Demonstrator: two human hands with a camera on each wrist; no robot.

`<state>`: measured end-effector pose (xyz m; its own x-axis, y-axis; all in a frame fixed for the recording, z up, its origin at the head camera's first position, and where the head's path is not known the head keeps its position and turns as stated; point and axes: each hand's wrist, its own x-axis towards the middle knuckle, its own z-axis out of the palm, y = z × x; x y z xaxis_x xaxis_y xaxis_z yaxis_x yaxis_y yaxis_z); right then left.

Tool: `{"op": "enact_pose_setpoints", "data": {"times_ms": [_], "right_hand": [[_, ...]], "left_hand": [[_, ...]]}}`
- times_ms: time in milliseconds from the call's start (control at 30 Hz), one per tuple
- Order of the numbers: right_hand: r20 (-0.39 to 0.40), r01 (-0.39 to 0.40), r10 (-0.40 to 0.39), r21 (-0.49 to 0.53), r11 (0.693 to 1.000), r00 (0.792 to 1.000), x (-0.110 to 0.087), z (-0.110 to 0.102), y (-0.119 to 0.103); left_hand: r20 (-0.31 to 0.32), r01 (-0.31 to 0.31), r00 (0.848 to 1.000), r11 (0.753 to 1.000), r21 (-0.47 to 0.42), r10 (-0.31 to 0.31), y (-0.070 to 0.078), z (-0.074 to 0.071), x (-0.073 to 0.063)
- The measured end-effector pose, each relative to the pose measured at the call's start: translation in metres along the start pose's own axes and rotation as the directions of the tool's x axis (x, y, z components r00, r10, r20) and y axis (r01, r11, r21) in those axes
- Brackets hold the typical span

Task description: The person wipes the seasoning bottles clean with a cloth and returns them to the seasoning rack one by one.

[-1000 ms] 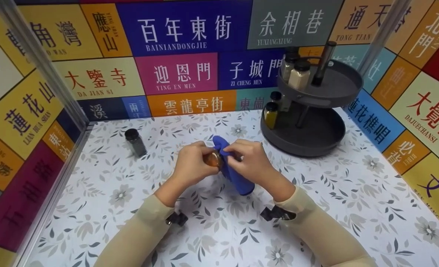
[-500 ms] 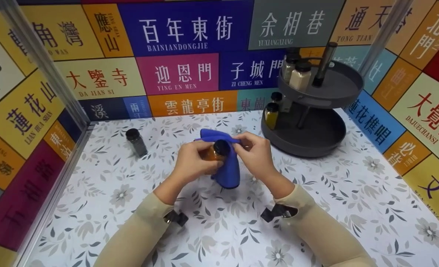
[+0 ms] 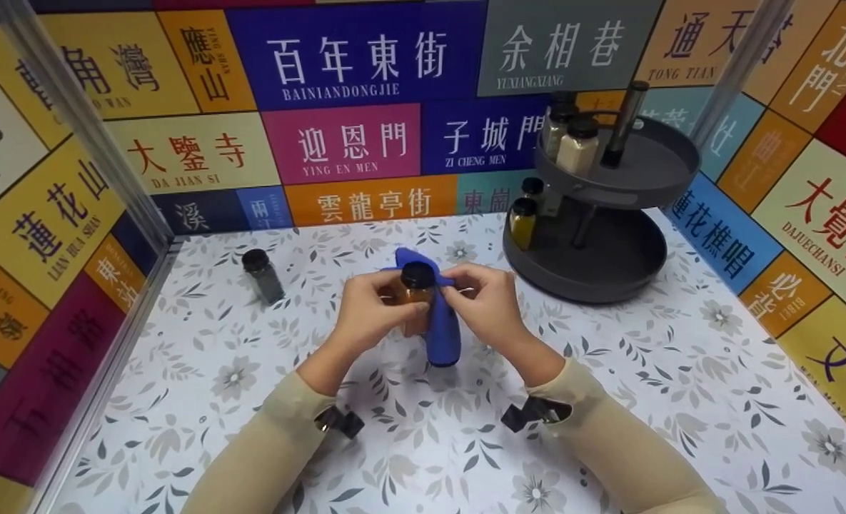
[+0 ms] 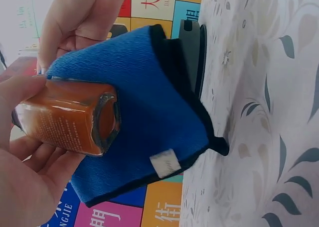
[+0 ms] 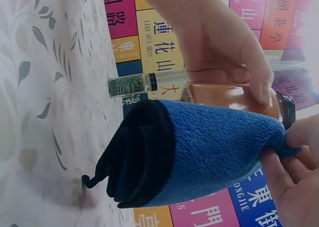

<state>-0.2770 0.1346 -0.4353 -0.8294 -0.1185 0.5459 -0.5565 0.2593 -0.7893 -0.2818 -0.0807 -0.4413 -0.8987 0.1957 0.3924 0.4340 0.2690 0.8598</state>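
My left hand grips a square glass spice jar with orange-brown powder and a black lid. The jar stands upright, held above the table. Beside it, my right hand pinches the top edge of a blue cloth with dark trim and a small white label. The cloth hangs down against the jar's right side and behind it. In the right wrist view, thumb and fingers of the right hand close on a bunched corner of the cloth near the jar's lid.
A black-capped jar of dark green contents stands at the left on the floral tabletop. At the back right rises a two-tier dark grey turntable rack, with several jars on its left side. Sign-printed panels wall the table in.
The jar has turned from lying with its base toward the head camera to upright with its lid up. The cloth has swung leftward and hangs straighter, still pinched by the right hand.
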Motion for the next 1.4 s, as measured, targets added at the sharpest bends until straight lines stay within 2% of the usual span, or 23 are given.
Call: {"op": "enact_pose_setpoints", "data": {"times_ms": [200,333,433,567,733,867,1000,1100,1300,1400], "right_hand": [[0.099,-0.022,0.028,-0.063,0.998,0.995,-0.004,0.009,0.005],[0.144,-0.04,0.053,-0.091,0.995,0.988,-0.006,0.013,0.008],[0.124,-0.053,0.063,-0.085,0.995,0.99,-0.005,0.011,0.006],[0.059,-0.063,0.065,-0.027,0.998,0.996,-0.003,0.005,-0.002],[-0.017,-0.039,0.04,0.046,0.998,0.999,-0.002,-0.001,-0.01],[-0.044,-0.013,0.016,0.074,0.997,0.999,-0.004,0.0,-0.013],[-0.043,0.002,0.001,0.064,0.998,0.999,-0.007,0.004,-0.012],[-0.025,0.004,-0.003,0.043,0.999,1.0,-0.009,0.006,-0.011],[0.063,-0.037,0.037,-0.01,0.999,0.997,-0.01,0.011,-0.004],[0.092,-0.05,0.053,-0.031,0.998,0.994,-0.01,0.014,0.001]], "left_hand": [[-0.091,-0.001,0.996,1.0,-0.027,-0.002,0.006,-0.008,0.001],[-0.125,-0.003,0.992,1.0,-0.021,0.0,0.008,-0.013,0.002],[-0.122,-0.009,0.993,1.0,-0.028,0.006,0.008,-0.012,0.002],[-0.103,-0.006,0.995,0.999,-0.044,0.001,0.006,-0.006,0.001],[-0.063,0.025,0.998,0.998,-0.049,-0.028,0.003,0.001,-0.002],[-0.057,0.03,0.998,0.999,-0.015,-0.031,0.004,0.002,-0.003],[-0.083,0.015,0.996,1.0,0.019,-0.013,0.007,0.0,-0.003],[-0.115,0.001,0.993,1.0,0.013,0.001,0.008,-0.002,-0.002],[-0.207,-0.056,0.977,0.998,0.017,0.058,0.008,-0.006,-0.002],[-0.231,-0.067,0.97,0.997,0.025,0.071,0.008,-0.007,-0.001]]}}
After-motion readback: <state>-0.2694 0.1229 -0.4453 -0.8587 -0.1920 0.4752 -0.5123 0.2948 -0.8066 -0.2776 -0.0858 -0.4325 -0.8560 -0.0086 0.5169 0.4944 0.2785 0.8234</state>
